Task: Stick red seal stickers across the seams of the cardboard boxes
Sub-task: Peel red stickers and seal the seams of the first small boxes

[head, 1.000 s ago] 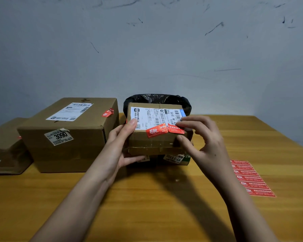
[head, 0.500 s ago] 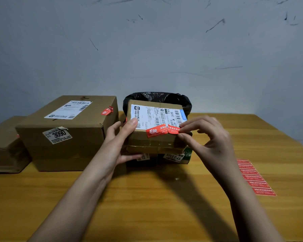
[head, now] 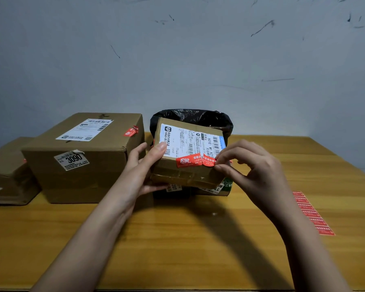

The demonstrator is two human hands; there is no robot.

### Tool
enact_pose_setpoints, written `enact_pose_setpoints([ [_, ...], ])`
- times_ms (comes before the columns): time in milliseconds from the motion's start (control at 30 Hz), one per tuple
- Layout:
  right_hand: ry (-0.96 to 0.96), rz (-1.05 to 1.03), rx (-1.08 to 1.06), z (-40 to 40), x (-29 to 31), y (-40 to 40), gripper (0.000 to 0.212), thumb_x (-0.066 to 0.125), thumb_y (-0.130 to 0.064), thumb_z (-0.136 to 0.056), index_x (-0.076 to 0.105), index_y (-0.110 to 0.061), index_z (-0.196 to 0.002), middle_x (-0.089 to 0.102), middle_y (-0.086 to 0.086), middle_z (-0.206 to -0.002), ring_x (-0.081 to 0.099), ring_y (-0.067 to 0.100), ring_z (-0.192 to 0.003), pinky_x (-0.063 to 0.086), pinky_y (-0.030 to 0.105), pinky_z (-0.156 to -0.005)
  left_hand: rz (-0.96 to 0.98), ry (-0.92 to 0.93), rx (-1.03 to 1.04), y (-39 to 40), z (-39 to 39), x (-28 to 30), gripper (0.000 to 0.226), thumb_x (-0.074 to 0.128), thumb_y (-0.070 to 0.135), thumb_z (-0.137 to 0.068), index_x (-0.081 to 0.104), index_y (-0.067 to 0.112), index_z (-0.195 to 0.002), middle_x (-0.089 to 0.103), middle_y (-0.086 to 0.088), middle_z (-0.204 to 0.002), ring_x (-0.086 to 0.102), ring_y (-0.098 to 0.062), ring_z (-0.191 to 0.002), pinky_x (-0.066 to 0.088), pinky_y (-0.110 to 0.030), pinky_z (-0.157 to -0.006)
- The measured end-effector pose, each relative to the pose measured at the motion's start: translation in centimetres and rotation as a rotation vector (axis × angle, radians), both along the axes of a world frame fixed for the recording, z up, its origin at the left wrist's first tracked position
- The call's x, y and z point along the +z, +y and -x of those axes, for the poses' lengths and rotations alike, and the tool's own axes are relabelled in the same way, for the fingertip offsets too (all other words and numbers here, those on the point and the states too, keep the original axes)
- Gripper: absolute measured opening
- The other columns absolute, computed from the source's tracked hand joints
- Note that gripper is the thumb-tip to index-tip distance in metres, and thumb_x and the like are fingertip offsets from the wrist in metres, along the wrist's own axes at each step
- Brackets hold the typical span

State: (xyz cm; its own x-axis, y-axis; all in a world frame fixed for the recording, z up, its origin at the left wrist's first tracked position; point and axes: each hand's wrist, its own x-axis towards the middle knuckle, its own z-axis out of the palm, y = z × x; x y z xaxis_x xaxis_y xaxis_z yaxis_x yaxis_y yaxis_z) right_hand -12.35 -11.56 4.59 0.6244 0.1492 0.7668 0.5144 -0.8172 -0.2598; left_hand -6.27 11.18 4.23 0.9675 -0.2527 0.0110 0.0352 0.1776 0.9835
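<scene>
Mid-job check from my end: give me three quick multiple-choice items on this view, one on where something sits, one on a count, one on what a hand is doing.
1. Where does the sheet of red stickers lie?
A. On the table, right of the hands
B. On top of the big box
C. In the bin bag

2. How many red seal stickers show on the small box being held?
A. None
B. Two
C. Five

3. What is the left hand doing?
A. Resting flat on the table
B. Lifting the sticker sheet
C. Holding the small box at its left side

Answers: 1 A, the sheet lies on the wooden table by the right forearm. 2 B, two lie side by side over the front edge. 3 C, its thumb is on top and its fingers underneath.
</scene>
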Motion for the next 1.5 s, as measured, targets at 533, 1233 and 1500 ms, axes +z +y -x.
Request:
enact_pose_setpoints([
  [533, -0.056, 0.102, -0.048, 1.1, 0.8, 0.8, 0.022, 0.052, -0.041, -0.092, 0.064, -0.023, -0.095, 0.067, -0.011, -0.091, 0.063, 0.008, -0.080, 0.051, 0.037, -0.054, 0.018, 0.027, 0.000, 0.4, -0.3, -0.6, 0.085, 0.069, 0.054, -0.062, 0.041, 0.028, -0.138, 0.063, -0.001, -0.118, 0.064, -0.019, -0.107, 0.059, -0.037, -0.070],
  [1233, 0.230, -0.468, 0.250, 1.2, 0.8, 1.8, 0.031, 0.073, -0.009, -0.083, 0.062, -0.024, -0.108, 0.067, -0.011, -0.098, 0.064, 0.008, -0.091, 0.047, 0.021, -0.088, 0.021, 0.034, 0.037, -0.2, -0.1, -0.1, 0.098, 0.077, 0.060, -0.058, 0.038, 0.024, -0.140, 0.062, -0.004, -0.122, 0.064, -0.020, -0.107, 0.059, -0.039, -0.074],
  [1500, 0.473, -0.441, 0.285, 1.3, 0.7, 1.5, 0.049, 0.064, -0.045, -0.075, 0.054, -0.037, -0.122, 0.061, -0.017, -0.118, 0.054, 0.002, -0.116, 0.043, 0.027, -0.097, -0.001, 0.006, 0.073, -0.5, 0.1, -0.1, 0.092, 0.072, 0.053, -0.066, 0.033, 0.023, -0.143, 0.066, 0.004, -0.111, 0.065, -0.013, -0.103, 0.059, -0.038, -0.078],
])
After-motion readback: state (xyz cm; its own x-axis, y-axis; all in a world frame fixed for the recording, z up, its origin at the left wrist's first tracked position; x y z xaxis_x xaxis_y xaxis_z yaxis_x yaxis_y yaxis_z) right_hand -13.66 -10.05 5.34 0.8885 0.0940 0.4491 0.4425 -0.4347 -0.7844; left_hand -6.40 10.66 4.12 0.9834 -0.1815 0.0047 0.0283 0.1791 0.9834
